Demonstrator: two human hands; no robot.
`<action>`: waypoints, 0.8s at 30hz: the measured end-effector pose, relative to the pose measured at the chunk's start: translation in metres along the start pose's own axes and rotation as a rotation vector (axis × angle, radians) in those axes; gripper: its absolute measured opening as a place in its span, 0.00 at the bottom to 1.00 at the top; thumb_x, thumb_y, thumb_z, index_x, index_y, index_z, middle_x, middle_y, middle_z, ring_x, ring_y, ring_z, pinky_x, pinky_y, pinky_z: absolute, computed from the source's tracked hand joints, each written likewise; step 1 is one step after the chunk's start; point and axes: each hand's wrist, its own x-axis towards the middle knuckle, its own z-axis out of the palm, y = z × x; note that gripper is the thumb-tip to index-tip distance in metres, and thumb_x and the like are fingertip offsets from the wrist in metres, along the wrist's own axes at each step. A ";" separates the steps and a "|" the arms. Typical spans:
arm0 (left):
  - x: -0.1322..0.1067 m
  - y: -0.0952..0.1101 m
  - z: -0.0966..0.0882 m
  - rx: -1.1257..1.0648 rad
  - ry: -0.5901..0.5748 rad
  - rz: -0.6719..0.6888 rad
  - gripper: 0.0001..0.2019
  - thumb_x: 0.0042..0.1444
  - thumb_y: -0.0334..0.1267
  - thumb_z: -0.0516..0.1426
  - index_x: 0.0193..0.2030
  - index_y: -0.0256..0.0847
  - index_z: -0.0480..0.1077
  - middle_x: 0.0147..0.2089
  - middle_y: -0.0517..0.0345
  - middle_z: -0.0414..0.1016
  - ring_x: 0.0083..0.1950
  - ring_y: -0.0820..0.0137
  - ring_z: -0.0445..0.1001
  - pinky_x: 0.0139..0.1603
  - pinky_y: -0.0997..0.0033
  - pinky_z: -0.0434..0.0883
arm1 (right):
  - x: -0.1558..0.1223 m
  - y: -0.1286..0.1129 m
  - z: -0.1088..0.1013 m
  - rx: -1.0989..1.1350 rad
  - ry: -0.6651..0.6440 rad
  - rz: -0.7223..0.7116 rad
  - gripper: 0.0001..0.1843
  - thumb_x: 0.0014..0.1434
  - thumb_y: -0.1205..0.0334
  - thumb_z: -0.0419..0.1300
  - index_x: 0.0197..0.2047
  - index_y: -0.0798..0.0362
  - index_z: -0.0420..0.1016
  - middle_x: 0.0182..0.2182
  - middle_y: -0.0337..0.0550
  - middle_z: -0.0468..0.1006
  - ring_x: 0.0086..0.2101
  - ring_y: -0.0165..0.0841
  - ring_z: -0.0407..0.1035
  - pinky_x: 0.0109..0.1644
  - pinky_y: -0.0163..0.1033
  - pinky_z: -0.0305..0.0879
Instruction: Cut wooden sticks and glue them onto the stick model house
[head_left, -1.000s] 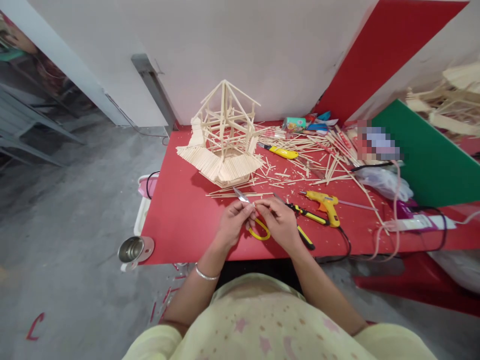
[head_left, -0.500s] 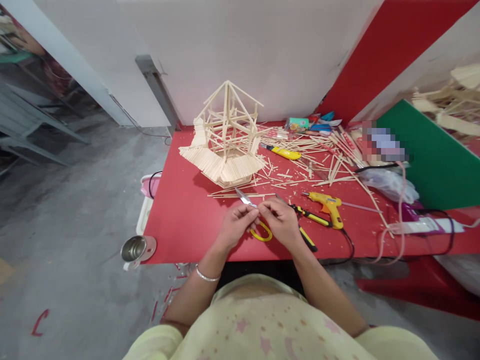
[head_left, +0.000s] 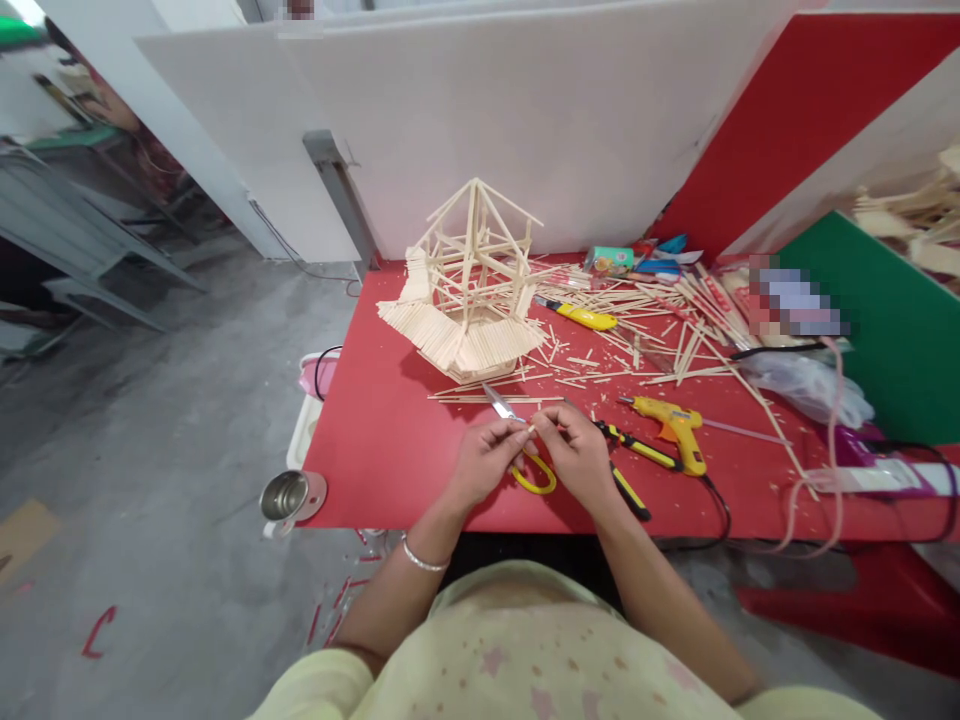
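My left hand (head_left: 484, 460) and my right hand (head_left: 581, 455) meet over the near middle of the red table (head_left: 375, 450). Both pinch a small thin wooden stick (head_left: 531, 429) between their fingertips. Right under the hands lie yellow-handled scissors (head_left: 521, 455), blades pointing up-left. Behind them stands a house model of wooden sticks (head_left: 469, 290) with a slatted roof skirt.
Loose sticks (head_left: 645, 330) litter the table's back right. A yellow glue gun (head_left: 675, 430) with its cable, yellow-black pliers (head_left: 630, 465) and a yellow cutter knife (head_left: 577, 315) lie right of the hands. A steel cup (head_left: 285, 495) sits at the table's left corner. A green board (head_left: 877, 340) leans at right.
The view has tilted up and shifted, so everything sits slightly right and lower in frame. Both hands stay together pinching the stick above the scissors.
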 end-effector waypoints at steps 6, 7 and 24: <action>-0.001 0.004 0.001 0.192 0.098 0.107 0.10 0.59 0.40 0.61 0.32 0.37 0.78 0.27 0.56 0.77 0.25 0.74 0.68 0.28 0.74 0.64 | -0.005 -0.001 0.004 -0.072 0.057 -0.052 0.12 0.69 0.55 0.58 0.34 0.49 0.74 0.30 0.38 0.76 0.33 0.32 0.71 0.38 0.37 0.65; -0.001 0.004 0.002 0.239 0.128 0.140 0.09 0.59 0.39 0.61 0.31 0.37 0.79 0.27 0.56 0.77 0.26 0.73 0.68 0.29 0.74 0.64 | -0.006 -0.002 0.004 -0.072 0.058 -0.052 0.12 0.69 0.55 0.58 0.34 0.49 0.74 0.30 0.38 0.76 0.33 0.32 0.71 0.38 0.37 0.65; 0.004 0.001 0.003 -0.202 0.107 -0.083 0.14 0.50 0.42 0.71 0.36 0.35 0.75 0.26 0.57 0.77 0.25 0.75 0.73 0.24 0.80 0.66 | -0.006 0.002 -0.002 -0.017 -0.036 -0.079 0.13 0.70 0.55 0.57 0.34 0.49 0.76 0.32 0.40 0.77 0.34 0.32 0.70 0.40 0.38 0.65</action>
